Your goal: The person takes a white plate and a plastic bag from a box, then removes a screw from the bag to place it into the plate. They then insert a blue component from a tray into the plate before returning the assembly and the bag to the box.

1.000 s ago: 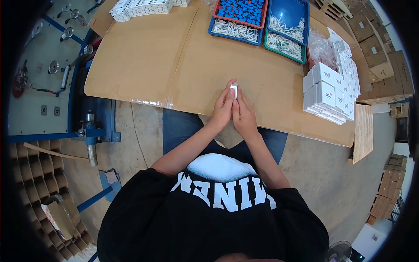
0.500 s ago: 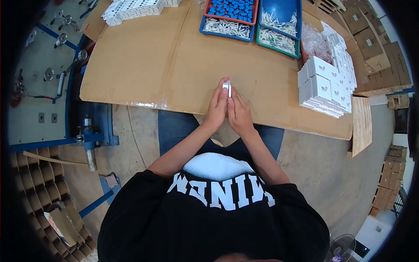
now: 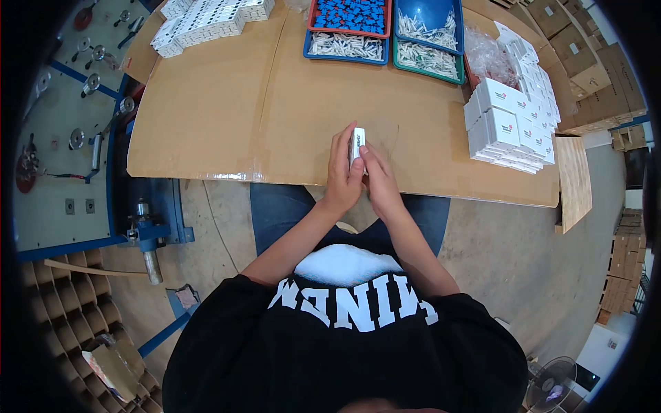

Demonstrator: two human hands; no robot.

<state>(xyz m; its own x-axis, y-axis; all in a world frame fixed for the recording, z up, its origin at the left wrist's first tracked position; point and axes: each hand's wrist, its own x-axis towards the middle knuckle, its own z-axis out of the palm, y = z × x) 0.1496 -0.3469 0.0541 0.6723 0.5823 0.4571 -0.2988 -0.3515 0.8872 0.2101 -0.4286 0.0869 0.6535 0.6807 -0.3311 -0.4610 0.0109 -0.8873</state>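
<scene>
Between my hands, above the near edge of the cardboard-covered table (image 3: 206,131), is a small white box (image 3: 358,141) with dark print on its narrow side. My left hand (image 3: 342,172) is closed around it, fingers along its left side and thumb at its near end. The fingertips of my right hand (image 3: 379,180) press against the box's right side, low down. Part of the box is hidden by the fingers.
Trays stand at the far side: a red tray (image 3: 350,32) of blue pieces, with blue and green trays (image 3: 430,71) of white pieces. Stacked white boxes (image 3: 506,127) and clear plastic bags (image 3: 487,58) are at right. More boxes (image 3: 206,24) sit far left.
The box has turned so that its printed narrow side shows. My right fingers have shifted lower along it, and more of the box is uncovered. The view has shifted slightly.
</scene>
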